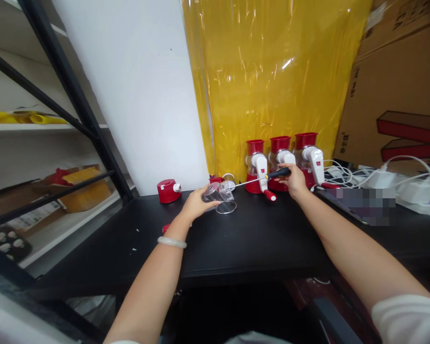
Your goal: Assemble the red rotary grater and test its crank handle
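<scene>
Yellow sheeting (272, 81) hangs behind a black tabletop (258, 243). Clear plastic housing (222, 193) lies between the hands. Left hand (198, 204), at the housing's 8 o'clock, thumb and fingers parted around it, grips it. Right hand (294, 181), at its 3 o'clock, is closed round a screwdriver (278, 173); shaft points to 9 o'clock, tip at housing, contact unclear. Three grinders (280, 144): 2 o'clock.

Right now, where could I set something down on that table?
The black table is bare between the forearms, and its front-left corner, beside the black rack, looks bare. Crowded: the back right, with three grinders, white plugs and a dark flat device.
</scene>
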`<state>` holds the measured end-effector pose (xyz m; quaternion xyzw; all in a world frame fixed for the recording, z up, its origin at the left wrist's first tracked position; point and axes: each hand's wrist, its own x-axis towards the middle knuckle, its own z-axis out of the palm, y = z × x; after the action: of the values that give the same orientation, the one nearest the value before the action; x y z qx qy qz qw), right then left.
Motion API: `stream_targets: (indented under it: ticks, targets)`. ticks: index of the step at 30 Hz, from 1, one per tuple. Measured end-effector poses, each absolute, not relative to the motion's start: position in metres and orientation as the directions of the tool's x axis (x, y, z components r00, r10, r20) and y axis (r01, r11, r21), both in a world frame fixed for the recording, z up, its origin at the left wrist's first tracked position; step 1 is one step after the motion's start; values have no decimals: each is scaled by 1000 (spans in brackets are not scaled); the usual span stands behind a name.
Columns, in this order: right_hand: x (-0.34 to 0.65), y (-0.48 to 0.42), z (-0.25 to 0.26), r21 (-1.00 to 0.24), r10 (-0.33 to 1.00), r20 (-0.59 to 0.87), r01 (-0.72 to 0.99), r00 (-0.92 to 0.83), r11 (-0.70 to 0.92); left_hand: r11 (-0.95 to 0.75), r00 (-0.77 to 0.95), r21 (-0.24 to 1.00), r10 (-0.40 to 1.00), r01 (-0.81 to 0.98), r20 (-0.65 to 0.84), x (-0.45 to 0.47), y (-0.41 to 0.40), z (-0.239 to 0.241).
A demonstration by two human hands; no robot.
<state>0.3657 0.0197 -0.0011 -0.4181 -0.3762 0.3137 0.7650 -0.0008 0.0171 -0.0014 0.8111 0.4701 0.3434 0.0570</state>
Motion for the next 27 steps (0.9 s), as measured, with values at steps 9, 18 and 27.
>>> stream_targets:
  ticks: [9,18,27]
  targets:
    - [371,25,-10,-901,762,367,-1,533,434,-551,318,419,802,722,506,-2,19,-3]
    - [370,21,0,-939,778,174,-135,604,316,-539,313,408,807,737,501,-2,19,-3]
    - [364,18,0,-847,830,283,-280,480,451,-530,301,432,816,729,493,-1,15,0]
